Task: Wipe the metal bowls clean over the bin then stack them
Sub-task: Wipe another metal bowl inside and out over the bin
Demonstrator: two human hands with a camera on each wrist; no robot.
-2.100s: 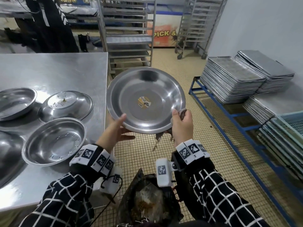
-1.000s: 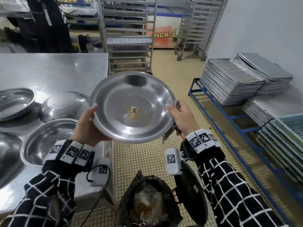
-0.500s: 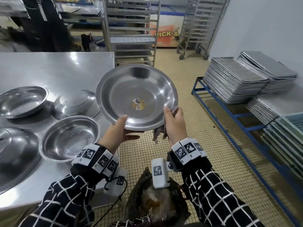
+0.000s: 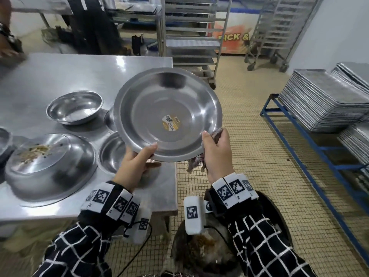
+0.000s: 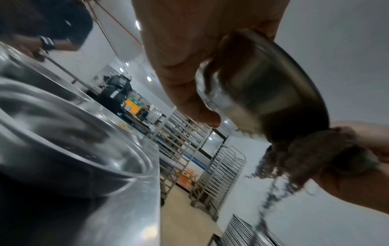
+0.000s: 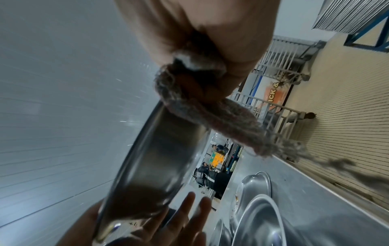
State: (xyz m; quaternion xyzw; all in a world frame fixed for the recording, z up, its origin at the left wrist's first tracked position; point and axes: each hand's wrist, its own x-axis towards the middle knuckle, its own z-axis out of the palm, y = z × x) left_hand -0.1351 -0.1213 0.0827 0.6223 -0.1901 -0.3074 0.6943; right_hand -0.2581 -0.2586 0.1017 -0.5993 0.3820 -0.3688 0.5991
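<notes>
- I hold a wide metal bowl (image 4: pixel 168 114) up in front of me, tilted so its inside faces me, with a round yellow sticker (image 4: pixel 170 123) in the middle of its bottom.
- My left hand (image 4: pixel 135 166) grips the bowl's lower left rim: thumb over the inside edge, straight fingers spread against the underside, as the right wrist view shows.
- My right hand (image 4: pixel 216 154) pinches the lower right rim through a grey-brown rag (image 4: pixel 196 163), my fingers curled around the cloth; frayed ends of the rag hang below the bowl.
- The bowl hangs above the right end of the steel table (image 4: pixel 60 76), partly past its edge; the bin (image 4: pixel 201 254), dark and with food scraps inside, sits on the tiled floor below my right wrist.
- On the table to my left lie other bowls: an upright one (image 4: pixel 74 109) further back, an overturned one (image 4: pixel 50 166) with food bits stuck on its base, and another upright one (image 4: pixel 111 152) partly hidden behind the bowl I hold.
- Stacks of metal trays (image 4: pixel 323 100) rest on a blue rack (image 4: pixel 299 132) at my right, and a wheeled shelf trolley (image 4: pixel 191 41) stands beyond the table.
</notes>
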